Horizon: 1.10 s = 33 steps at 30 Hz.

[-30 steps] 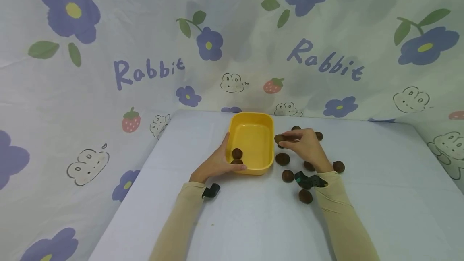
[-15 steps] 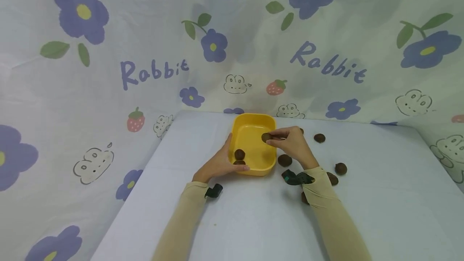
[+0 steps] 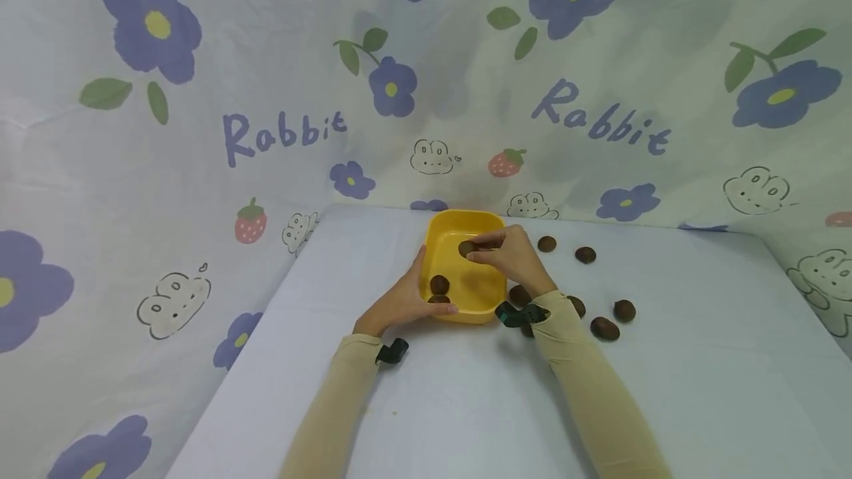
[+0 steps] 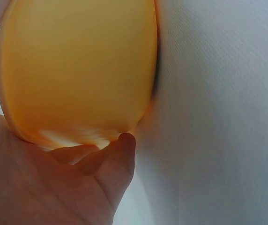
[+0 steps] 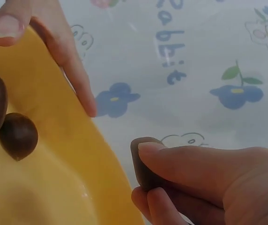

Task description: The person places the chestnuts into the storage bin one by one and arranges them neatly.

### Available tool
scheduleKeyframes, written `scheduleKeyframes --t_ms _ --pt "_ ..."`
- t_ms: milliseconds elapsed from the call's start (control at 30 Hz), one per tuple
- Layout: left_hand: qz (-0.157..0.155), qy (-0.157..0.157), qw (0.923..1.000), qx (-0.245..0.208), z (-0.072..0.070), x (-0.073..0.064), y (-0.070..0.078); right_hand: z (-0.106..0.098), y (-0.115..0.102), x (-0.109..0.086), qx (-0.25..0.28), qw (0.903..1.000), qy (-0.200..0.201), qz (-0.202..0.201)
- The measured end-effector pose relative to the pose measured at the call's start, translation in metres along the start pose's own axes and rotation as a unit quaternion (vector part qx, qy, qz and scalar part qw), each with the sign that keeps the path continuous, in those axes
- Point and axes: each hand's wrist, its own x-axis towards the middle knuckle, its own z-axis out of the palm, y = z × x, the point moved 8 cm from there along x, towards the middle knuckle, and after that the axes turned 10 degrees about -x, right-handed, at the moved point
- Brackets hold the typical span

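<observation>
A yellow rectangular container (image 3: 495,217) stands on the white table in the head view. My left hand (image 3: 397,303) grips its near left corner, thumb over the front rim. Two chestnuts lie at that near end: one dark round chestnut (image 3: 439,284) and a second, partly hidden by the rim and thumb; the right wrist view shows this pair (image 5: 19,136) side by side. Above the container, my right hand (image 3: 514,257) pinches another chestnut (image 3: 467,248) between thumb and fingers. The left wrist view shows the container's outer wall (image 4: 82,65) against my palm.
Several loose chestnuts lie right of the container, among them a far chestnut (image 3: 546,244), a chestnut (image 3: 605,328) and its neighbour (image 3: 624,310). Others are partly covered by my right wrist and its black camera (image 3: 521,314). A patterned cloth (image 3: 373,161) hangs behind the table.
My right hand has carried the pinched chestnut leftward from beside the container to over its inside. The left hand keeps its hold. The view has shifted slightly.
</observation>
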Motion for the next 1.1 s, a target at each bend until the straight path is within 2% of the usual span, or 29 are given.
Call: scheduleKeyframes --t_ms 100,500,633,867,1100 --pt "-0.009 0.003 0.9999 0.005 0.0 0.0 -0.002 0.004 -0.004 0.005 0.0 1.0 -0.002 -0.007" --pt "0.004 -0.001 1.0 -0.004 0.0 0.001 -0.005 0.021 -0.014 0.025 0.01 0.9993 -0.02 -0.029" --pt "0.004 -0.005 1.0 -0.003 0.002 0.002 -0.006 0.027 -0.013 0.031 0.015 0.9992 -0.025 -0.026" --pt "0.019 -0.005 0.9998 -0.008 0.001 0.001 -0.003 0.034 -0.013 0.04 -0.011 0.9991 -0.039 -0.013" --pt "0.013 -0.008 0.9999 0.0 0.002 0.001 -0.003 0.045 -0.011 0.045 -0.019 0.998 -0.06 -0.009"
